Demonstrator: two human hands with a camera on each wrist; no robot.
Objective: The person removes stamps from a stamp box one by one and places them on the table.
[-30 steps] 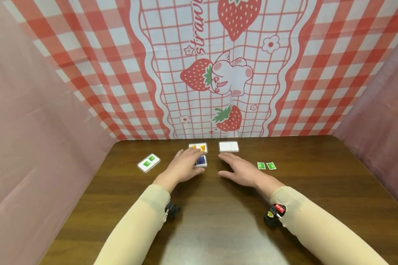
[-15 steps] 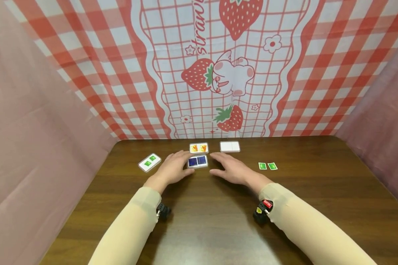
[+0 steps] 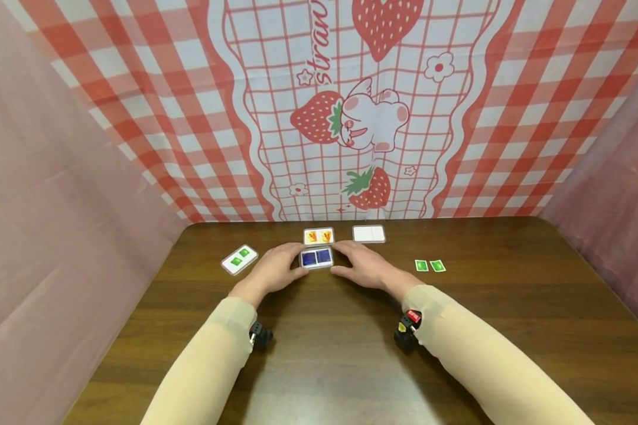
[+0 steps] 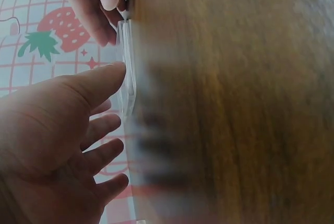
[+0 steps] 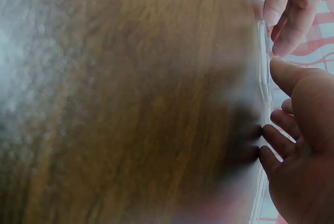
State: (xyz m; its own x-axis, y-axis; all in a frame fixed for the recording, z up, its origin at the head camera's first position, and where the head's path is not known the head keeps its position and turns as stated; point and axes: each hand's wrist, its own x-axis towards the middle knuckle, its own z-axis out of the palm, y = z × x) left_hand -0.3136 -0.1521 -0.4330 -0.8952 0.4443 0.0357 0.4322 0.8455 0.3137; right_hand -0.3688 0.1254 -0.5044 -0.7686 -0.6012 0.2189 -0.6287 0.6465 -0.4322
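A: Where does the blue card case (image 3: 316,258) lie?

B: Flat on the brown wooden surface (image 3: 351,354), near its far middle, with 2 dark blue cards showing through the clear lid. The person's 2 hands flank it.

A: How does the left hand (image 3: 274,273) sit?

B: It rests on the surface at the case's left end, fingers fairly straight and a little spread. In the left wrist view the thumb (image 4: 99,80) reaches up to the clear edge of the case (image 4: 127,72); whether it actually touches is hard to tell.

A: And the right hand (image 3: 365,267)?

B: It mirrors the other at the right end, fingers loosely extended toward the case's far right corner. The right wrist view shows its thumb tip (image 5: 284,72) just beside the clear edge (image 5: 263,62), with the remaining fingers relaxed lower down. Neither hand is seen curled round the case.

A: What lies round about?

B: Just behind the blue case sits an orange card case (image 3: 318,236) with 2 orange pictures, and to its right a white card case (image 3: 369,234) with a plain face. Well to the left, tilted, is a green card case (image 3: 239,260) holding 2 green cards. To the right, apart from the hands, 2 loose green cards (image 3: 429,265) lie side by side. A strawberry-print cloth (image 3: 345,118) hangs behind the surface, with pink cloth at both sides.
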